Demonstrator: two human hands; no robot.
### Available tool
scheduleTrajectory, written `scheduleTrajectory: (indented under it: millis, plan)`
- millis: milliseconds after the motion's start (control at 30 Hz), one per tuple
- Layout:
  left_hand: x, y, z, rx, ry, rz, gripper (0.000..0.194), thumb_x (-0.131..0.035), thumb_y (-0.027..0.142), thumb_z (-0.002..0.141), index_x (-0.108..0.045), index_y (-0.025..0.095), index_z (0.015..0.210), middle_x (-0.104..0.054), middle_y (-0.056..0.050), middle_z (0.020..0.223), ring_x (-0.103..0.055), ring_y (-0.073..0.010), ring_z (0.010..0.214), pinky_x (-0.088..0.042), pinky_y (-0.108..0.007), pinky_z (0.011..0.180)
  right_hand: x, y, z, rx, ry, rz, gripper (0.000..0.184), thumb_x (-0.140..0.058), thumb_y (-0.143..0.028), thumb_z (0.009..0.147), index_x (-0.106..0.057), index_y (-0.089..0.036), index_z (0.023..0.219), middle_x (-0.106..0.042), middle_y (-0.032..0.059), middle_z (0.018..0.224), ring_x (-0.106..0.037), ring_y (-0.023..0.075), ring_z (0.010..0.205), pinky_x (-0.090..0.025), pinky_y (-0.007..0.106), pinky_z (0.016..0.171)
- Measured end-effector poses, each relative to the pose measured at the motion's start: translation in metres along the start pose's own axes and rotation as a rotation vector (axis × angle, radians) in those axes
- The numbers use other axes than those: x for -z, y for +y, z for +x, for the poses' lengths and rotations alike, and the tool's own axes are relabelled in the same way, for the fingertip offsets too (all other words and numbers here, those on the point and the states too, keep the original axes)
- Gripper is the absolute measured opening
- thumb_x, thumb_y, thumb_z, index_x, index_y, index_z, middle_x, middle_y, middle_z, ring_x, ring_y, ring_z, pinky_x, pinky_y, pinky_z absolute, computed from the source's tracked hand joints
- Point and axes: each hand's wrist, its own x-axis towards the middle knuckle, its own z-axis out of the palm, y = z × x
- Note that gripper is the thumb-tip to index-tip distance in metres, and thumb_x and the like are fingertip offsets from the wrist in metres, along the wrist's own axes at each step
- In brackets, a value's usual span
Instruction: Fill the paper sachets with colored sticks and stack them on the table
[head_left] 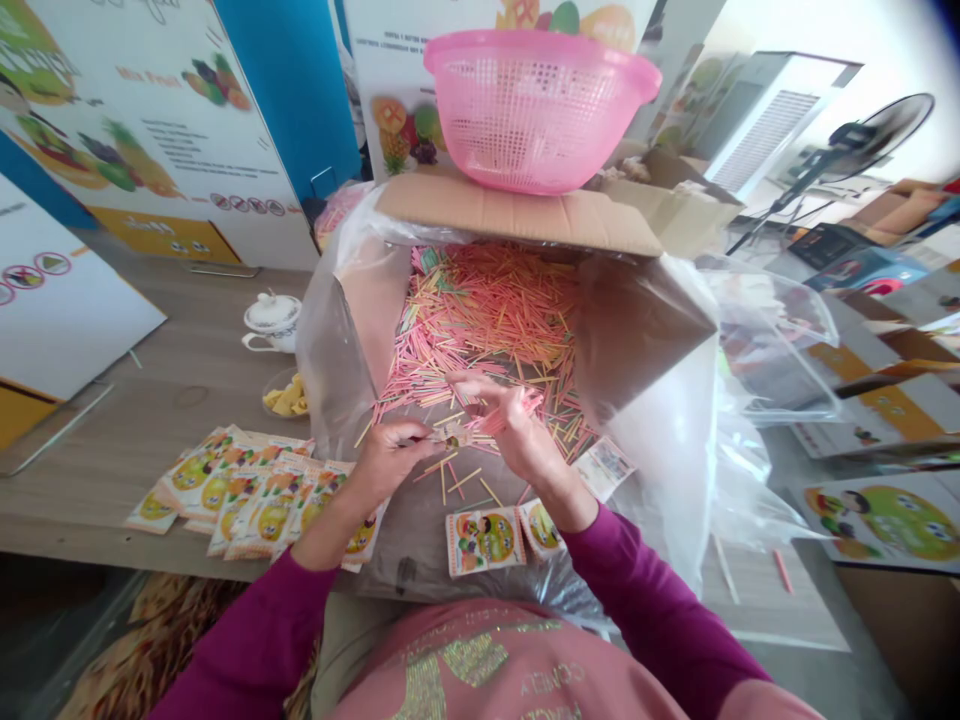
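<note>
Wood-grained table (97,480) bears packets (274,515); a fan (889,130) stands far right.

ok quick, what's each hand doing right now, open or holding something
Left hand: closed, pinching a small packet by its edge.
Right hand: holding a bunch of pink sticks, fingers partly extended.

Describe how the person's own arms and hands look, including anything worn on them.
The left sleeve and right sleeve are plain magenta-purple and end short of the wrists. Pink fabric like that of the pink top overlaps the right one near the picture's lower edge. The left hand and right hand wear no gloves; rings are too small to tell.
</note>
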Motion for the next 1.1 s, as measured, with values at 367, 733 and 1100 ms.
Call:
scheduleTrajectory:
  millis: [367, 733, 1100]
  plan:
    - [-0.033, 0.001, -0.017, -0.110, 0.110, -0.063, 0.017, -0.087, 0.041, 0.085, -0.087, 0.024, 0.083, -0.080, -0.002, 0.080, -0.071, -0.0183, 0.075, -0.055, -0.029, 0.072, 0.000, 0.010, -0.011, 0.101, -0.001, -0.533, 0.074, -0.032, -0.080, 0.109, -0.084, -0.032, 0.129, -0.073, 0.0109, 0.140, -0.057, 0.0329, 0.140, -0.041, 0.055, 0.121]
    - [-0.043, -0.009, -0.027, -0.173, 0.187, 0.058, 0.014, -0.078, 0.032, 0.093, -0.084, 0.024, 0.083, -0.078, -0.003, 0.081, -0.069, -0.0171, 0.074, -0.051, -0.029, 0.071, -0.006, 0.007, -0.006, 0.026, -0.090, -0.315, 0.074, -0.030, -0.079, 0.110, -0.086, -0.031, 0.122, -0.073, 0.0081, 0.142, -0.063, 0.0280, 0.137, -0.044, 0.051, 0.123]
    - [-0.042, -0.008, -0.026, 0.013, 0.226, -0.153, 0.028, -0.084, 0.051, 0.084, -0.084, 0.023, 0.079, -0.076, -0.002, 0.077, -0.067, -0.0165, 0.070, -0.054, -0.028, 0.068, -0.011, 0.015, 0.002, 0.010, 0.124, -0.237, 0.078, -0.025, -0.082, 0.109, -0.084, -0.034, 0.125, -0.072, 0.0032, 0.146, -0.057, 0.0259, 0.149, -0.043, 0.046, 0.130]
